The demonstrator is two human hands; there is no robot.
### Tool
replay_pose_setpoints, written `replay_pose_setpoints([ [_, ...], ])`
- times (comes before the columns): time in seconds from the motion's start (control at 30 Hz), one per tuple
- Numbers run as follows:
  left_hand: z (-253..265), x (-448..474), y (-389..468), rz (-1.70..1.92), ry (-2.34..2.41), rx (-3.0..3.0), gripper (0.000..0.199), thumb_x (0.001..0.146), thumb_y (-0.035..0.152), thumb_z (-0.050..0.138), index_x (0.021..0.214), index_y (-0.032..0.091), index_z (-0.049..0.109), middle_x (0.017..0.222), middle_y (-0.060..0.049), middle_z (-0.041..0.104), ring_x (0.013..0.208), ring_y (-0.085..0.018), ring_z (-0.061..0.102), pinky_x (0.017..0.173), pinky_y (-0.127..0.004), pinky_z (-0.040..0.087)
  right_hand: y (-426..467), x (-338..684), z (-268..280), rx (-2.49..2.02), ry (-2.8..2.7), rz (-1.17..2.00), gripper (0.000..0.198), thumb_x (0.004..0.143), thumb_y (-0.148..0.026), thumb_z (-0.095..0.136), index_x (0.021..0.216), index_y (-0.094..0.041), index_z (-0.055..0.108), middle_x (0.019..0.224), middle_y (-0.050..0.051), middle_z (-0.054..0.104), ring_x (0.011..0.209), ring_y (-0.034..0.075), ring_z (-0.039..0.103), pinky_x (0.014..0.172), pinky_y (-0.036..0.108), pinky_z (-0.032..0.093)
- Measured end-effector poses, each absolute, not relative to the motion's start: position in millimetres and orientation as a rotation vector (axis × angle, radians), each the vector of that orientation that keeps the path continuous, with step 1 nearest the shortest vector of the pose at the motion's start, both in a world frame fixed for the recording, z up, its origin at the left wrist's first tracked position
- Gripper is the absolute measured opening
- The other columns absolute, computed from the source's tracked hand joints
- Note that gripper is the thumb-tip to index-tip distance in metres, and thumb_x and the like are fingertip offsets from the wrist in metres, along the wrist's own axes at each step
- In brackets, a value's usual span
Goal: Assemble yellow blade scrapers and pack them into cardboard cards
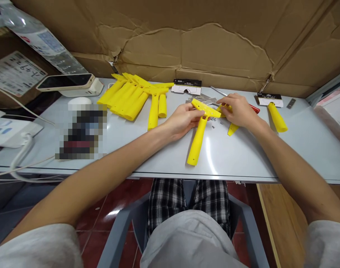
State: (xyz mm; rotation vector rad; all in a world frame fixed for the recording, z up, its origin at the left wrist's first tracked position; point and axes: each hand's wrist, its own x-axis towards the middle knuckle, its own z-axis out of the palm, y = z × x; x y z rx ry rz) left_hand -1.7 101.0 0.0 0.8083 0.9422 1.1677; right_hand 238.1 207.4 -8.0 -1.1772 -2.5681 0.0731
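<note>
The left hand [183,121] reaches in from eight o'clock, thumb on top and fingers behind, its grip pinching the T-shaped head of a yellow handle [197,143]. That handle is at the middle of the dial, above the front of the desk [164,158], its shaft pointing between six and seven o'clock. The right hand [238,109], at three o'clock, arches knuckles-up with fingers curled down over a second yellow piece [233,129]; whether its grip is pinching or only touching, I cannot tell.

Loose screws [213,127] lie at five o'clock, and metal blades [207,100] near twelve.

At ten o'clock a clear plastic bottle [48,41] leans, its contents unclear; its label shows blue and red print, unreadable here. A cardboard box [22,42] at nine to ten carries a white label [18,72] with handwriting, hard to read. Black-and-white cards [186,86] sit at eleven and three, their print too small to read.
</note>
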Motion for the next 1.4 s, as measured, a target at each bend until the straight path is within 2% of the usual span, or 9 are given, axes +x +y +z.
replay_pose_setpoints([
  [0.23,-4,-4,103,1.199,0.935,0.846,0.011,0.092,0.006,0.078,0.094,0.015,0.074,0.095,-0.006,0.078,0.091,-0.017,0.075,0.096,-0.034,0.057,207,236,-7,-1.198,-2.53,0.094,0.05,0.102,-0.038,0.044,0.136,-0.022,0.076,0.117,0.015,0.07,0.117,0.029,0.062,0.109,0.048,0.05],
  [0.6,-5,-5,102,1.159,0.937,0.892,0.01,0.091,0.006,0.079,0.096,0.014,0.076,0.098,-0.007,0.079,0.091,-0.017,0.075,0.1,-0.035,0.057,215,236,-7,-1.242,-2.508,0.074,0.052,0.103,-0.039,0.04,0.135,-0.019,0.076,0.122,0.017,0.07,0.119,0.032,0.06,0.111,0.053,0.048],
  [0.8,-3,-5,102,1.149,0.94,0.896,0.012,0.088,0.005,0.081,0.096,0.013,0.077,0.101,-0.009,0.08,0.092,-0.017,0.075,0.1,-0.036,0.058,219,230,-11,-1.285,-2.515,0.058,0.05,0.106,-0.044,0.044,0.139,-0.021,0.074,0.133,0.017,0.067,0.128,0.037,0.054,0.114,0.065,0.043],
  [1.0,-4,-5,102,1.145,0.948,0.89,0.014,0.086,0.006,0.083,0.098,0.012,0.078,0.104,-0.01,0.081,0.094,-0.018,0.076,0.098,-0.036,0.059,217,225,-13,-1.357,-2.51,0.023,0.051,0.109,-0.047,0.04,0.117,-0.016,0.079,0.129,0.018,0.068,0.128,0.039,0.053,0.111,0.069,0.042],
  [1.4,-1,-4,101,1.144,0.96,0.89,0.018,0.08,0.007,0.087,0.095,0.012,0.078,0.099,-0.008,0.081,0.089,-0.017,0.075,0.093,-0.034,0.06,204,206,-6,-1.596,-2.373,0.053,0.037,0.103,-0.038,0.055,0.109,-0.009,0.078,0.13,0.023,0.065,0.136,0.045,0.048,0.112,0.068,0.039],
])
